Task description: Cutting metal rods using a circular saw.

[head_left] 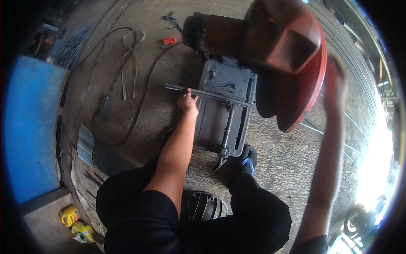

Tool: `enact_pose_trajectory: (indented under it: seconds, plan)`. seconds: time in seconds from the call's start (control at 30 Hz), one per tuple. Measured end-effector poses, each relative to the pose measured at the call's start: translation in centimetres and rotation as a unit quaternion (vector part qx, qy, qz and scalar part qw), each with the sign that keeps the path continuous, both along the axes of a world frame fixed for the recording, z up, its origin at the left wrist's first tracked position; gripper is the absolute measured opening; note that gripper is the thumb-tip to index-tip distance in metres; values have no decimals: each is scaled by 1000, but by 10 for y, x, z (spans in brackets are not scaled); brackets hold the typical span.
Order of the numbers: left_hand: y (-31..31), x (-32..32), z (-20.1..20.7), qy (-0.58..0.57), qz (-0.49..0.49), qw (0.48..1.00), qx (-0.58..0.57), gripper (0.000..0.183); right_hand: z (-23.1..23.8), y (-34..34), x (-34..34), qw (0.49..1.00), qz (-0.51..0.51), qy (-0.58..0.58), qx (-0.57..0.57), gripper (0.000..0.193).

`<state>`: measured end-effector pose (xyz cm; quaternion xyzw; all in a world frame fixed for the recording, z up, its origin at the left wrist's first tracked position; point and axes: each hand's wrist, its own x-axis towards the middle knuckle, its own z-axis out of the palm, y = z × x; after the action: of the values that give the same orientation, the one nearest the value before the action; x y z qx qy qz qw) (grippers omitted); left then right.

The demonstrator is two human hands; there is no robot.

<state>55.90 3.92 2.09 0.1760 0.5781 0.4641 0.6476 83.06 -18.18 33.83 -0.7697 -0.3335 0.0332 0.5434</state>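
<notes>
In front of me stands a cut-off saw with a red blade guard (pixel 311 95) and a dark grey base (pixel 211 122). A thin metal bar (pixel 173 87) lies crosswise over the base, its left end jutting past the edge. My left hand (pixel 188 103) is closed on this bar near that end. Below the bar, a threaded vise screw (pixel 229 125) runs toward me down to a crank. My right hand (pixel 334 70) is raised beside the guard's right side; motion smears its fingers, and whether it touches the saw's handle cannot be made out.
A cable (pixel 146 95) loops over the floor on the left, with a small red object (pixel 170 41) beyond. Cut metal pieces (pixel 86 144) lie near a blue panel (pixel 31 127). Long rods (pixel 355 63) stretch along the right. My sandalled foot (pixel 249 161) is close to the base.
</notes>
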Motion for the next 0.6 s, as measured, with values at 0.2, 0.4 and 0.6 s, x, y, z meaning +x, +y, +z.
enact_pose_trajectory:
  seconds: [0.2,0.4,0.6]
  plan:
    - [-4,4,3,10,38,999,1,33,84,76,-5,980,138,-82,-121,43]
    - [0,2,0,2,16,1000,-13,30,67,87,1,961,16,-233,-146,46]
    - [-1,2,-3,-5,9,1000,11,21,65,72,-7,932,59,-332,-133,38]
